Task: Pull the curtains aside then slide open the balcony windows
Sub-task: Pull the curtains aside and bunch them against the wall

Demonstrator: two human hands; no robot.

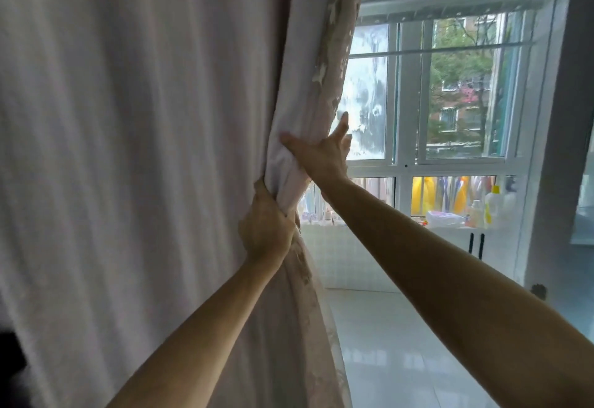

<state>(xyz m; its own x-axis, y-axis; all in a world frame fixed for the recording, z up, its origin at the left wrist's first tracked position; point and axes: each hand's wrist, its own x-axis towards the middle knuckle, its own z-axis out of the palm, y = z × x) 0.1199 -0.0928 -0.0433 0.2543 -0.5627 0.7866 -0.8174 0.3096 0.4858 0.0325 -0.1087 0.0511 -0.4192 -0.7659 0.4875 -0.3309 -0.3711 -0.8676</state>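
Note:
A pale pinkish-white curtain (pixel 135 137) fills the left half of the view, its patterned lace edge (pixel 331 63) bunched near the middle. My left hand (pixel 265 230) is closed around the gathered edge low down. My right hand (pixel 324 153) grips the same bunched edge a little higher, thumb on the near side and fingers wrapped behind the fabric. To the right of the curtain, the balcony windows (pixel 456 92) with white frames show, shut, with trees and buildings outside.
A glass balcony door pane and its white frame (pixel 543 118) stand at the right. Beyond it, a white counter (pixel 353 246) under the windows carries bottles (pixel 493 205) and containers. Glossy white floor tiles (pixel 401 343) lie below.

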